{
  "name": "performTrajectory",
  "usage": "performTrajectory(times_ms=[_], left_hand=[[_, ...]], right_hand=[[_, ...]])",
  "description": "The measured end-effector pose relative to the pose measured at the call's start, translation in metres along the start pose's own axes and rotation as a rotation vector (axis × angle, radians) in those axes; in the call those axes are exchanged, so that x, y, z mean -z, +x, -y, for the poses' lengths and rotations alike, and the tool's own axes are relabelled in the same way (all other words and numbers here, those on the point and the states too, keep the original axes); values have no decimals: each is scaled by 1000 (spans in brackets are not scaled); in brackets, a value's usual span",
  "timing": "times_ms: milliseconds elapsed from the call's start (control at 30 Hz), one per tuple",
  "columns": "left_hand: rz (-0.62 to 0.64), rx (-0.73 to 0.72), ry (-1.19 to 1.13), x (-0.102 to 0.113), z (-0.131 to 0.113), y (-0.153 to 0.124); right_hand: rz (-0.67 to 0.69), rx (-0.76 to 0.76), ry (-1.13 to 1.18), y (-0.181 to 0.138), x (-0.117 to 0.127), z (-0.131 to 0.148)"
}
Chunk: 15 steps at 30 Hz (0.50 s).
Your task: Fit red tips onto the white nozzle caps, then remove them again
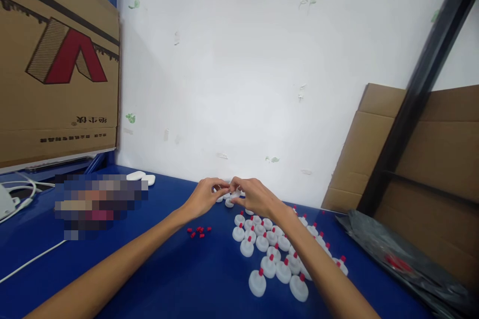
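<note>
My left hand [208, 196] and my right hand [255, 195] meet over the far part of the blue table, fingertips almost touching. The right fingers pinch around a white plastic nozzle cap [235, 193], partly hidden by them. My left thumb and index finger are pressed close beside it; what they hold is too small to make out. Just under the hands lie a few white nozzle caps [229, 203] without visible red tips. Below my left hand is a small group of loose red tip caps [201, 230]. White nozzle caps with red tips [262, 242] spread under my right forearm.
A large printed cardboard box [22, 104] stands at the left. Flattened cardboard [348, 154] and a dark plastic bag [389, 254] are at the right. Two white objects [148, 180] and a white cable [33, 260] lie on the left side of the table [157, 279]. A white wall closes off the back.
</note>
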<state>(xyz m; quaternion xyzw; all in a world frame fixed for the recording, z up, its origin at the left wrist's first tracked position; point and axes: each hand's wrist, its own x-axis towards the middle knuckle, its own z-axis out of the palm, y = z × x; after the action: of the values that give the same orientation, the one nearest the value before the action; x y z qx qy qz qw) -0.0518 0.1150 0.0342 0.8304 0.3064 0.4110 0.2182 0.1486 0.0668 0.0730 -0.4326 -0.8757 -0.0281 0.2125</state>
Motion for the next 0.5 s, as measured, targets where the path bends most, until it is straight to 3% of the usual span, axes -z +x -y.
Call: performTrajectory(times_ms=[133,267,367,500], left_hand=[[-52,28,-98,4,-2,0],[-56,52,-109,9,2,2],[-18,72,-126,17,5,6],[65,106,-147,29,3,8]], right_hand=[[4,-7,-39,8,10,10],[46,17,-232,11,11,20],[68,85,-403,13,8,29],[44,155,-467,17,6,36]])
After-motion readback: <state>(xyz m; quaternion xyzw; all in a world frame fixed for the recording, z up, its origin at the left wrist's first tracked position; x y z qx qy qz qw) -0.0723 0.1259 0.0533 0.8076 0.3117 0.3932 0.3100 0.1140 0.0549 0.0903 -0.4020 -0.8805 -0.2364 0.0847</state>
